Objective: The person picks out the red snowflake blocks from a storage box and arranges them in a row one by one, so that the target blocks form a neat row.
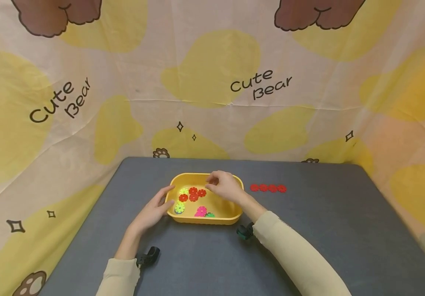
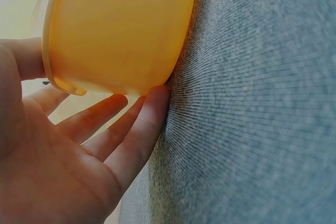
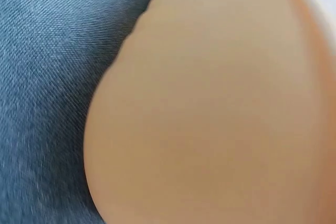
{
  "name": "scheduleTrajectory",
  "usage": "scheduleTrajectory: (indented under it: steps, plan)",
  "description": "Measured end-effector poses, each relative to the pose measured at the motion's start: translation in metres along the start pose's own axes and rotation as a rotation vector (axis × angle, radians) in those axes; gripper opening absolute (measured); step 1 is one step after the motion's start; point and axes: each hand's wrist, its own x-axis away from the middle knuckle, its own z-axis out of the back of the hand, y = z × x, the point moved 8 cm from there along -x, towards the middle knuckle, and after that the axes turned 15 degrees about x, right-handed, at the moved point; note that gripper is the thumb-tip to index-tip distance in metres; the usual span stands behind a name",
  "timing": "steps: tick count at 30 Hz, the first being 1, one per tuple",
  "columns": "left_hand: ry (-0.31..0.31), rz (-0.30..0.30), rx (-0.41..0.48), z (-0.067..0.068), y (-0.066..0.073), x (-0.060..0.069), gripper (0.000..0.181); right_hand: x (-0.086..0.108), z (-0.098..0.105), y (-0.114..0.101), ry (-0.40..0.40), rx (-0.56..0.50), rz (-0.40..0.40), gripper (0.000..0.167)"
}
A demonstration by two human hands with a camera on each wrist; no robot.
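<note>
A yellow plastic tray (image 1: 205,220) with raised walls stands on the table and holds several flower-shaped plastic discs: red (image 1: 193,197), yellow-green (image 1: 179,207), pink (image 1: 201,211) and partly hidden green (image 1: 209,215). My left hand (image 1: 154,211) grips its left end. In the left wrist view that hand (image 2: 68,150) has its thumb at the rim and fingertips against the outer wall. Over the tray's right part hovers my right hand (image 1: 225,188), fingers loosely bent, no disc visible in them. The right wrist view shows mostly the tray's outer wall (image 3: 199,108); the hand is out of sight there.
Right of the tray, several red discs (image 1: 268,188) lie in a row on the grey table (image 1: 308,230). A patterned cloth (image 1: 212,82) hangs behind the table and along its sides. Black wrist straps (image 1: 148,257) sit on both forearms.
</note>
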Motion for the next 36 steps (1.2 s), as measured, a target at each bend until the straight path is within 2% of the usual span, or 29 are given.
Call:
scheduleTrajectory:
  steps: [8, 13, 25, 31, 36]
  plan:
    - [0.000, 0.007, 0.013, -0.001, -0.001, 0.000, 0.057, -0.012, -0.026, -0.003, -0.095, 0.050, 0.016, 0.019]
    - [0.005, 0.011, 0.014, -0.002, -0.003, -0.001, 0.056, -0.016, -0.040, 0.002, -0.154, 0.077, -0.009, 0.020]
    - [0.006, -0.001, 0.000, -0.002, 0.000, -0.001, 0.056, -0.021, -0.055, -0.003, -0.182, 0.272, 0.027, 0.012]
    - [0.016, 0.006, 0.002, -0.001, 0.000, -0.001, 0.056, -0.022, -0.058, -0.002, -0.186, 0.285, 0.019, 0.012]
    - [0.020, 0.006, 0.007, 0.000, -0.002, 0.000, 0.056, -0.021, -0.063, -0.002, -0.217, 0.226, 0.015, 0.014]
